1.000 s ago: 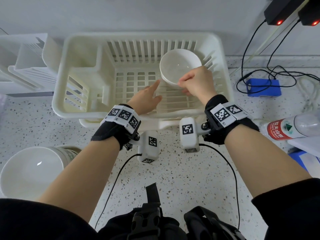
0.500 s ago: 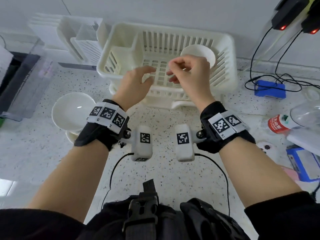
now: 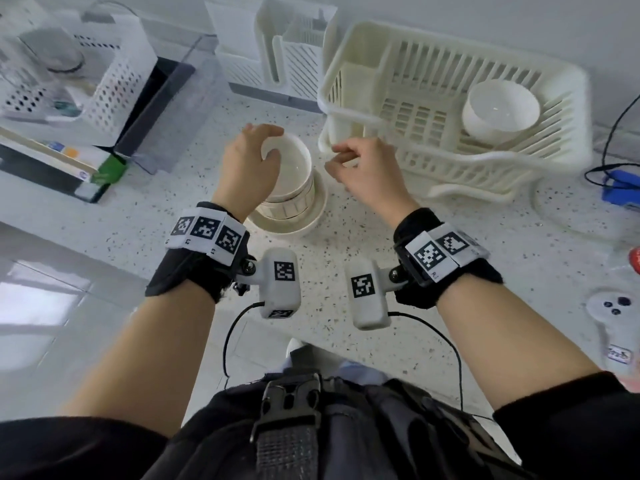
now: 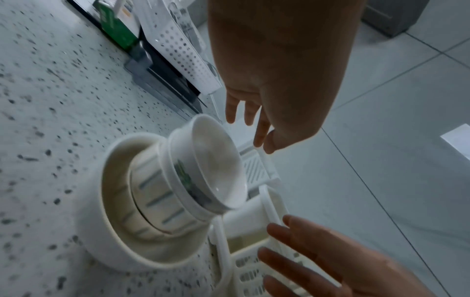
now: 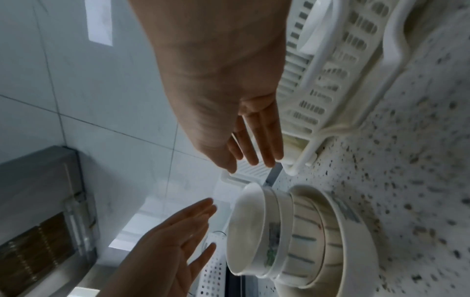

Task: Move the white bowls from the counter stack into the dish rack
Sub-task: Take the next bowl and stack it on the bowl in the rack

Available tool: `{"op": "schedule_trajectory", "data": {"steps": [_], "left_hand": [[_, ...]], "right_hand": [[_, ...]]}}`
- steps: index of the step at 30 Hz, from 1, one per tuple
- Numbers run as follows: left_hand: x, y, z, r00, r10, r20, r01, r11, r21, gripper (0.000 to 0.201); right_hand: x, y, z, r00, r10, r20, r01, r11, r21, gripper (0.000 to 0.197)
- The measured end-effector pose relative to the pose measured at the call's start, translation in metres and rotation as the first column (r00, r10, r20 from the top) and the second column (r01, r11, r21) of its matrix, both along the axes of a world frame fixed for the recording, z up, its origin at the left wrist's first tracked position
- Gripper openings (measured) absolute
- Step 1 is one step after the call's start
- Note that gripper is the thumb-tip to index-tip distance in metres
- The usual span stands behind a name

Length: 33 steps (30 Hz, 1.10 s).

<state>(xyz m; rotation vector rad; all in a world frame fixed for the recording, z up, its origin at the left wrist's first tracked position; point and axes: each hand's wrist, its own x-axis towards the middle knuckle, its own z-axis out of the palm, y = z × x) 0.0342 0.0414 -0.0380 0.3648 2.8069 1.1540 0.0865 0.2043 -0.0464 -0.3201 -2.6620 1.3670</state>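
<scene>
A cream dish rack [image 3: 554, 161] on the speckled counter [image 3: 173, 220] holds one white bowl [image 3: 500, 110] in its right part. Just left of the rack, a stack of bowls [image 3: 294, 188] sits nested in a wider bowl. The left hand [image 3: 247, 164] hovers over the stack, fingers loosely spread, holding nothing. The right hand [image 3: 363, 171] is just beside the stack, relaxed and empty.

Both hands are withdrawn from the dish rack [image 3: 571, 109]; the left hand [image 3: 247, 164] and right hand [image 3: 367, 171] are repositioned flanking the bowl stack [image 3: 294, 188], at its 9 and 3 o'clock.
</scene>
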Motion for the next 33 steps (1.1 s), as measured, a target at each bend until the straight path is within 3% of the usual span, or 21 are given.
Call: {"op": "schedule_trajectory", "data": {"steps": [3,6,9,13,15,24,30,33], "left_hand": [[-0.011,-0.026,-0.004,0.998,0.044,0.036,-0.041,0.997,-0.072,0.044],[-0.024,-0.047,-0.017,0.991,0.015,0.135,0.007,0.988,-0.156,0.041],[-0.032,-0.057,-0.028,0.982,-0.072,0.174,0.097,0.985,-0.140,0.030],[-0.037,-0.061,-0.035,0.977,-0.133,0.166,0.150,0.985,-0.089,0.038],[-0.038,-0.063,-0.037,0.972,-0.155,0.178,0.166,0.985,-0.045,0.043],[-0.042,-0.071,-0.048,0.955,-0.195,0.225,0.181,0.980,0.083,0.040],[-0.045,-0.069,-0.046,0.971,-0.148,0.185,0.147,0.989,0.017,0.039],[-0.042,-0.061,-0.038,0.978,-0.144,0.151,0.149,0.989,-0.023,0.043]], "right_hand": [[-0.012,-0.020,-0.008,0.996,-0.042,0.081,0.041,0.999,0.009,0.044],[-0.025,-0.037,-0.016,0.980,-0.108,0.167,0.109,0.994,0.007,0.045],[-0.037,-0.050,-0.022,0.958,-0.149,0.245,0.141,0.989,0.049,0.039],[-0.047,-0.062,-0.030,0.941,-0.186,0.283,0.151,0.979,0.139,0.030],[-0.050,-0.066,-0.035,0.935,-0.208,0.288,0.158,0.970,0.187,0.033],[-0.054,-0.073,-0.027,0.937,-0.269,0.224,0.254,0.963,0.094,0.028],[-0.050,-0.072,-0.020,0.944,-0.277,0.179,0.267,0.960,0.080,0.019],[-0.045,-0.066,-0.014,0.937,-0.309,0.160,0.318,0.948,-0.031,0.018]]}}
